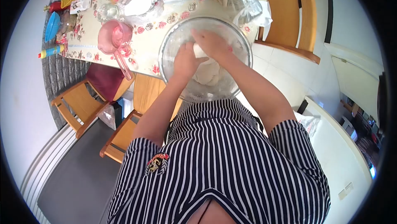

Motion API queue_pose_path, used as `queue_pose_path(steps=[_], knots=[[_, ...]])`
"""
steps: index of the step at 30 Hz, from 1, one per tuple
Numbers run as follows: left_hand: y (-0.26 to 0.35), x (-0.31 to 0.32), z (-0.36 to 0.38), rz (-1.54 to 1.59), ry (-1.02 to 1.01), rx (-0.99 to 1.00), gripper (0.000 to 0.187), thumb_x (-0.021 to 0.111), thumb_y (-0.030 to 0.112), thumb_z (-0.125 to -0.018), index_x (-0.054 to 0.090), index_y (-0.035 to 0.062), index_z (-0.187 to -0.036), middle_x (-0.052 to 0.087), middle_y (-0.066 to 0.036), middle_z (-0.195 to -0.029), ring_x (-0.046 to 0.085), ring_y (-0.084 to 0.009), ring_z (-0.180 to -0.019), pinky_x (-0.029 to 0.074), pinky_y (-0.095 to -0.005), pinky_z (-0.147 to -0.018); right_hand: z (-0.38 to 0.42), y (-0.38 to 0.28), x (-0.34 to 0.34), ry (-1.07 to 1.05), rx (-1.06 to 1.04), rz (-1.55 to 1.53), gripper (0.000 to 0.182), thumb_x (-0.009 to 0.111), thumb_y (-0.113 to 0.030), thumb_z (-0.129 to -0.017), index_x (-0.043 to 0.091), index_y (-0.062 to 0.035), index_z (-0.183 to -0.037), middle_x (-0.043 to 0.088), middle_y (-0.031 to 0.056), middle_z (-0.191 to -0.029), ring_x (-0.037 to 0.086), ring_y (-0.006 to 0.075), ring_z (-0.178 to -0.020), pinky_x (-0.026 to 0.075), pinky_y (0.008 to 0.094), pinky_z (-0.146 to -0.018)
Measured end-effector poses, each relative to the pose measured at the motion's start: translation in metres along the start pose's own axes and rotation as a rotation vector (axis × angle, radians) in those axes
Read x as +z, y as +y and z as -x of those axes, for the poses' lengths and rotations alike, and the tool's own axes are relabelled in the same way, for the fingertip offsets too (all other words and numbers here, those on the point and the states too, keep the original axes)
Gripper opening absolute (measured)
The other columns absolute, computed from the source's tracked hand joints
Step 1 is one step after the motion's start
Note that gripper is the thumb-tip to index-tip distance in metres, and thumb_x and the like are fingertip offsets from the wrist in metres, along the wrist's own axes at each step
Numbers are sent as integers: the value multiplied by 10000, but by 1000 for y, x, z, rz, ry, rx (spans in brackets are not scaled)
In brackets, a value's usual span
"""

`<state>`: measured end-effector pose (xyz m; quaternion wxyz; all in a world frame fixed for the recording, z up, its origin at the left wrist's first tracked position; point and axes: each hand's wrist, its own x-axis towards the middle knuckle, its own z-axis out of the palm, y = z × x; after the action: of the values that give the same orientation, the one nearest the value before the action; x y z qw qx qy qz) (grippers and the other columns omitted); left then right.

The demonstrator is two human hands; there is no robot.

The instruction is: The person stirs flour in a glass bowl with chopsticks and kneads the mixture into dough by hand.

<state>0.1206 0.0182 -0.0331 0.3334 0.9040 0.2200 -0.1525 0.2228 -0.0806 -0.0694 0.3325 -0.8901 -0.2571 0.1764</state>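
Inside the glass bowl (173, 38) near the table edge (124, 60), both hands' fingers clench dough (206, 73): left hand (186, 60), right hand (213, 44).

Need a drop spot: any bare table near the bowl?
Bare cloth lies between the pink scoop and bowl. The far end around the ladle is crowded. Both hands, left hand and right hand, fill the bowl.
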Motion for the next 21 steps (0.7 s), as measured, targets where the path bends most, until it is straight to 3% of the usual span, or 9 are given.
queue_pose_path(steps=[2, 6, 8, 12, 14, 19, 21], knots=[[-1, 5, 36, 80, 72, 190, 811, 860, 301, -729, 474, 24, -1385, 568, -240, -1309, 554, -432, -1217, 471, -462, -1038, 18, -31, -42, -84, 87, 46, 486, 417, -404, -1027, 696, -32, -887, 690, 202, -907, 639, 392, -817, 500, 513, -805], [0, -10, 74, 240, -25, 154, 830, 862, 242, -702, 457, -23, -1376, 514, -243, -1363, 483, -436, -1287, 427, -466, -1087, 80, -49, -37, -239, -80, 128, 409, 452, -363, -1012, 707, -53, -933, 700, 177, -952, 643, 361, -863, 485, 491, -835], [-11, -3, 68, 68, 31, 303, 730, 793, 193, -762, 454, -45, -1362, 501, -240, -1374, 457, -420, -1321, 411, -471, -1105, 101, -36, 1, 117, -207, 154, 277, 526, -295, -970, 701, -80, -982, 705, 116, -988, 638, 320, -894, 480, 456, -843], [-31, 38, 47, 5, 190, 302, 630, 714, 151, -817, 457, -50, -1356, 515, -231, -1357, 467, -407, -1302, 413, -475, -1090, 87, -14, 12, 226, -288, 138, 211, 586, -225, -910, 692, -92, -1035, 698, 63, -1008, 630, 284, -898, 479, 434, -833], [-28, 40, 32, -81, 325, 336, 556, 677, 145, -834, 492, -21, -1331, 555, -197, -1291, 522, -396, -1195, 452, -471, -1011, 68, -4, 15, 317, -391, 93, 222, 603, -202, -885, 697, -79, -1044, 699, 61, -988, 628, 273, -876, 485, 415, -817], [-31, 44, -1, -254, 241, 299, 584, 754, 227, -797, 526, 17, -1292, 590, -192, -1197, 557, -403, -1070, 459, -496, -959, 29, 16, 18, 254, -412, 102, 156, 618, -233, -854, 718, -128, -910, 697, 60, -859, 641, 283, -808, 492, 430, -757], [-22, 34, -17, -306, 193, 269, 611, 783, 279, -780, 539, 24, -1279, 604, -177, -1170, 559, -393, -1053, 460, -493, -949, 8, 21, 15, 72, -353, 162, 177, 600, -260, -858, 716, -132, -816, 691, 102, -812, 649, 327, -766, 495, 478, -712]])
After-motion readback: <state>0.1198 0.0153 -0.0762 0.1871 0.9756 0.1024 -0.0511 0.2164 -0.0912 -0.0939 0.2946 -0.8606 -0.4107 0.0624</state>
